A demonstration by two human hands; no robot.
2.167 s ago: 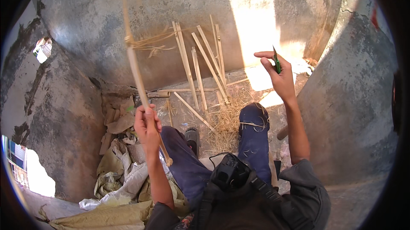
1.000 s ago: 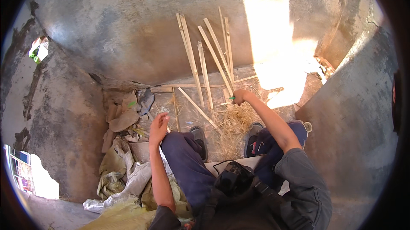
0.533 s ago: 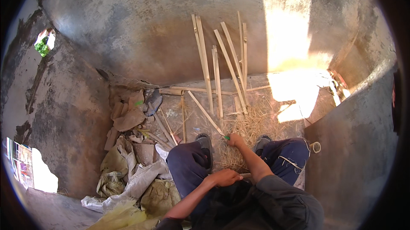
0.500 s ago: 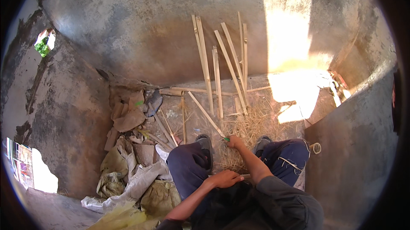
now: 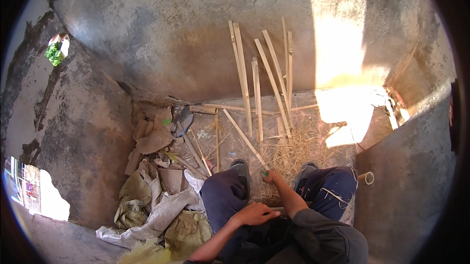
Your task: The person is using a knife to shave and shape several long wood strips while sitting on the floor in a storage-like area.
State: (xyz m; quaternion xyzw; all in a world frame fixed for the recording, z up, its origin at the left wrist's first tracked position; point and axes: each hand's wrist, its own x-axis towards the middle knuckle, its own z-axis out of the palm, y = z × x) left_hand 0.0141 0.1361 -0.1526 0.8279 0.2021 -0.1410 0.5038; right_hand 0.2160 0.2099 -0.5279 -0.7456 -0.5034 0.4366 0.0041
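Since a moment ago, barely shifted: right hand (image 5: 272, 178) still down between the knees on the straw pile (image 5: 289, 154), closed on a small green-handled tool (image 5: 265, 173), left hand (image 5: 254, 213) resting loosely open on the lap, well apart from the right. Near the right knee, a short pale tube (image 5: 367, 178), contents impossible to tell. Underfoot, a dusty concrete floor (image 5: 230, 136) with split bamboo strips (image 5: 257, 92) leaning on the far curved grey wall (image 5: 171, 34), and sacks and rags (image 5: 152, 205) heaped at left.
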